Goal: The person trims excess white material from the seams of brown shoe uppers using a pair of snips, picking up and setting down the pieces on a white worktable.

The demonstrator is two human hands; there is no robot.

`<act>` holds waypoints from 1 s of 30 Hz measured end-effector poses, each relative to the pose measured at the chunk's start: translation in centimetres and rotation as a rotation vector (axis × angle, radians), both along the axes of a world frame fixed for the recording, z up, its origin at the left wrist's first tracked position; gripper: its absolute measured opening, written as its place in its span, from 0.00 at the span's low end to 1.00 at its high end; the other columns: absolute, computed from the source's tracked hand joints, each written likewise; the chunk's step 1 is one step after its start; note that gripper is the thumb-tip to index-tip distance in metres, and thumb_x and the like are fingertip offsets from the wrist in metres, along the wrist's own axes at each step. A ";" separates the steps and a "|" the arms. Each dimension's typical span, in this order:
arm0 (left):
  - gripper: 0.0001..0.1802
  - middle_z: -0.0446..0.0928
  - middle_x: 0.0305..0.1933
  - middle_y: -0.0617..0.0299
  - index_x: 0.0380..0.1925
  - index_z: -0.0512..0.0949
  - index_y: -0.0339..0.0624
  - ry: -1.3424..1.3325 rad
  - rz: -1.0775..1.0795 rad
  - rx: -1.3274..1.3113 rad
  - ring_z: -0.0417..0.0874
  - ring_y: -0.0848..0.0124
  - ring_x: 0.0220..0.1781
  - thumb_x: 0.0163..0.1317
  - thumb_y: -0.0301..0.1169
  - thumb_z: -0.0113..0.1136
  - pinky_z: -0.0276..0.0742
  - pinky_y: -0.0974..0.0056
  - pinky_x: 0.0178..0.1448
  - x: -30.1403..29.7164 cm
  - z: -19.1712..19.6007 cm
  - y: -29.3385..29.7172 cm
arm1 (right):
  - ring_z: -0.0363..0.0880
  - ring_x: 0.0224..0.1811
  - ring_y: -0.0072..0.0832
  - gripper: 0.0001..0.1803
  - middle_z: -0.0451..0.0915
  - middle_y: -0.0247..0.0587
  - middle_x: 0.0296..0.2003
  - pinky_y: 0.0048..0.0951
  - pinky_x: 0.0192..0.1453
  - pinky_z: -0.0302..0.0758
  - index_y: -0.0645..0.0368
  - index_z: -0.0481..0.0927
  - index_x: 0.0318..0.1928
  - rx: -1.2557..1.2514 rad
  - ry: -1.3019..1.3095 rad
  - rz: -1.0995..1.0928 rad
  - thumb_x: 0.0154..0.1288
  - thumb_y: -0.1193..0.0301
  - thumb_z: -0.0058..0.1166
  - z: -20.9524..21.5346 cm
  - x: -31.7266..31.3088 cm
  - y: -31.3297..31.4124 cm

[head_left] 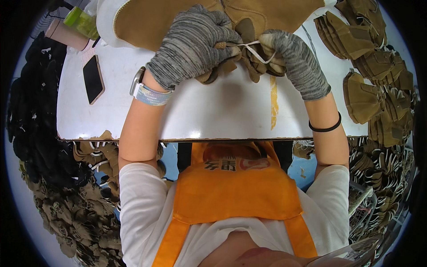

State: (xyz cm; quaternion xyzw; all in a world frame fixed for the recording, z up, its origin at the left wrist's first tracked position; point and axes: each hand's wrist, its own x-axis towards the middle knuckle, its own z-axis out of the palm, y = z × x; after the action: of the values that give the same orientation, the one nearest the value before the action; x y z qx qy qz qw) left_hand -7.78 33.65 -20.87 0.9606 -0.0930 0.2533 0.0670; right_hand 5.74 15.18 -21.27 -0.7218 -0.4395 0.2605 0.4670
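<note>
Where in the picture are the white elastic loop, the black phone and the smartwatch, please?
white elastic loop [259, 50], head view, on the strand stretched between the hands.
black phone [93, 79], head view, middle of its screen.
smartwatch [136, 82], head view, on its case.

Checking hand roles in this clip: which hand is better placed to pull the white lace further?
Probably the right hand: its fingertips already pinch the white lace, while the left hand clamps the tan shoe upper steady.

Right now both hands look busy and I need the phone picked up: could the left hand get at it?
Probably yes: the phone lies uncovered on the table, but the left hand grips tan pieces and must let go first.
</note>
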 end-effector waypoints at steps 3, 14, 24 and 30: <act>0.10 0.80 0.35 0.57 0.35 0.85 0.45 0.035 0.009 -0.036 0.78 0.58 0.38 0.57 0.37 0.63 0.72 0.55 0.47 0.3 -0.1 0.1 | 0.71 0.21 0.16 0.10 0.73 0.29 0.20 0.15 0.24 0.71 0.59 0.80 0.35 0.085 0.611 -0.234 0.68 0.65 0.54 1.3 -1.7 1.3; 0.10 0.75 0.28 0.57 0.27 0.83 0.46 -0.046 -0.069 -0.253 0.75 0.57 0.33 0.57 0.40 0.61 0.66 0.52 0.42 0.5 -0.7 0.2 | 0.75 0.25 0.18 0.15 0.77 0.35 0.30 0.20 0.27 0.74 0.63 0.81 0.48 0.091 0.728 -0.136 0.67 0.64 0.58 -0.5 1.7 0.4; 0.08 0.75 0.30 0.57 0.26 0.80 0.46 -0.125 -0.067 -0.155 0.75 0.54 0.35 0.56 0.37 0.58 0.66 0.50 0.45 0.3 -1.1 0.1 | 0.79 0.35 0.37 0.09 0.81 0.36 0.30 0.37 0.43 0.73 0.49 0.86 0.39 0.169 -1.100 -0.095 0.58 0.63 0.63 0.5 -3.8 0.5; 0.09 0.75 0.32 0.56 0.27 0.79 0.46 -0.093 -0.096 -0.171 0.75 0.55 0.37 0.57 0.37 0.56 0.67 0.50 0.45 0.1 -1.3 0.4 | 0.80 0.31 0.35 0.11 0.82 0.38 0.29 0.32 0.39 0.75 0.54 0.85 0.39 0.196 -1.048 -0.065 0.62 0.62 0.60 0.2 -2.5 0.4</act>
State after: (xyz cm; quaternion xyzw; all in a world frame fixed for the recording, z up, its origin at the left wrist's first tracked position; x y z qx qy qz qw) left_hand -7.65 34.05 -22.22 0.9331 -0.1199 0.3010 0.1562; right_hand 3.28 15.59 -21.03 -0.7212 -0.6136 -0.1920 0.2579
